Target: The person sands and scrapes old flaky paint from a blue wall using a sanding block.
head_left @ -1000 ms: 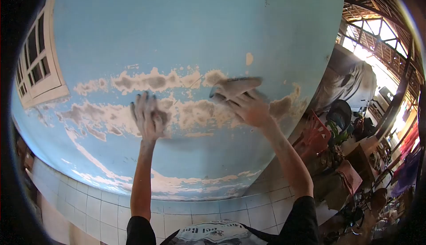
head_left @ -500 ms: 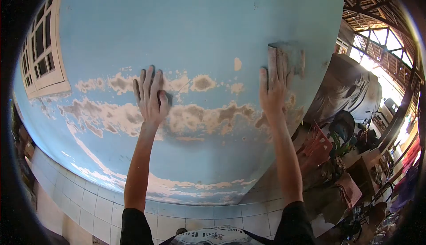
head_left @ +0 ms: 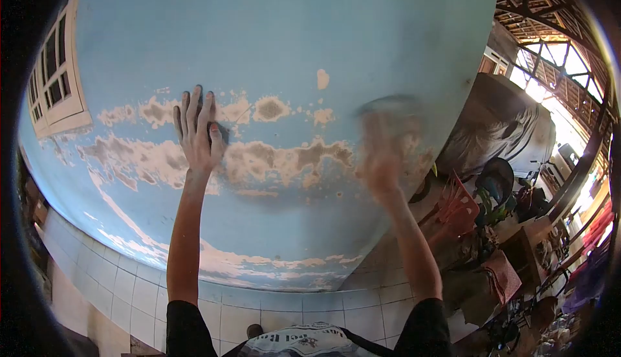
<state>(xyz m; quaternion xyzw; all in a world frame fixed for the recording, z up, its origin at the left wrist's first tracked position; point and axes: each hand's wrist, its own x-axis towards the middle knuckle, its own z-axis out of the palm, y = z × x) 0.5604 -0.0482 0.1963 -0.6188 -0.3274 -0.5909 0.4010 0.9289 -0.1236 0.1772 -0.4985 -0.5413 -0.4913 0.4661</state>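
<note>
A light blue wall [head_left: 272,33] fills most of the view, with bare beige and brownish patches [head_left: 284,156] where paint is gone. My left hand [head_left: 199,143] lies flat on it, fingers spread and dusty, over the patches left of centre. Out to the right, my right hand [head_left: 381,156] is smeared by motion against the wall. Under its fingers is a thin sheet that looks like sandpaper [head_left: 388,102], its dark edge showing above the fingertips; most of it is hidden or blurred.
A white-framed window [head_left: 61,72] is set in the wall at left. White floor tiles [head_left: 239,321] run along its foot. Past the wall's right edge stand a covered bulky object [head_left: 511,124], a red plastic chair [head_left: 458,205] and household clutter.
My right hand has moved down and slightly left across the wall with the sheet. The view has shifted a little; my left hand stays over the same patches.
</note>
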